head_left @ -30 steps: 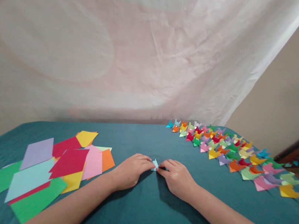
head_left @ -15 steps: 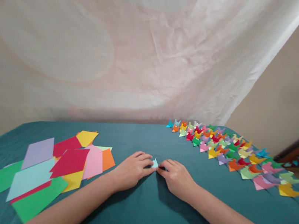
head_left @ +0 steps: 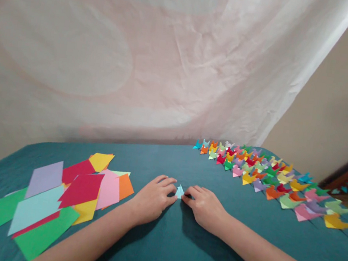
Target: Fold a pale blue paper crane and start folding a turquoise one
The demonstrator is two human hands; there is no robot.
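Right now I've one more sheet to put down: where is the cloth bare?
Bare cloth runs along the far edge between the loose sheets and the folded figures, and at the near edge between the forearms. Crowded: both those piles, and the middle, where left hand and right hand pinch a small blue fold.

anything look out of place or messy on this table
Only the flat paper sheets on the left: they lie in a loose overlapping heap at mixed angles, while the folded figures on the right stand in rows. Nothing looks torn or spilled. Left hand and right hand pinch a light blue folded piece.
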